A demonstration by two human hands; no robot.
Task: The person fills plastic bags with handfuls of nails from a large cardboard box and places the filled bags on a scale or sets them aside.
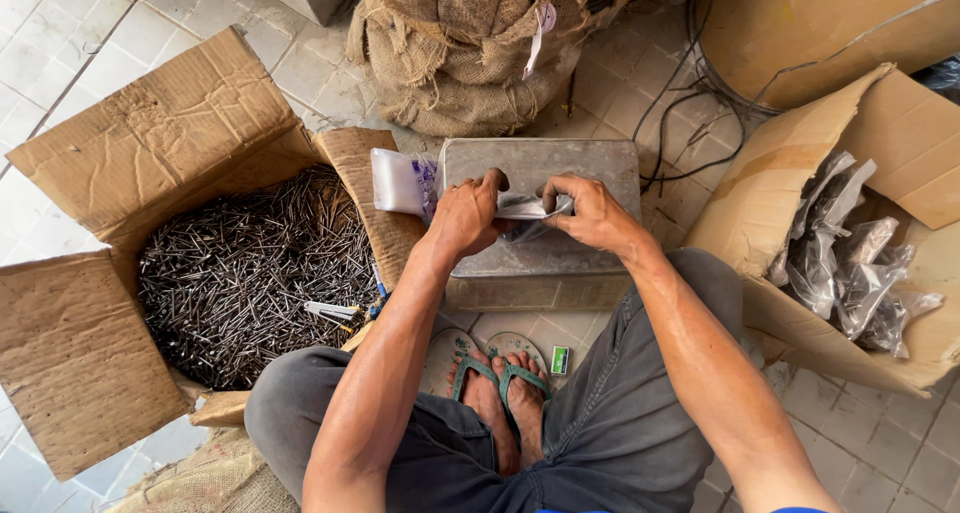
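Your clear plastic bag point(525, 209) lies flat on the grey metal block point(545, 228), pinched at both ends.

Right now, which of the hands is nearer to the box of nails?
Left. The left hand is on the metal block, just beside the box of nails; the right hand is farther away.

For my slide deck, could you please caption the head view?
Both hands, left hand and right hand, hold a clear plastic bag between two cardboard boxes.
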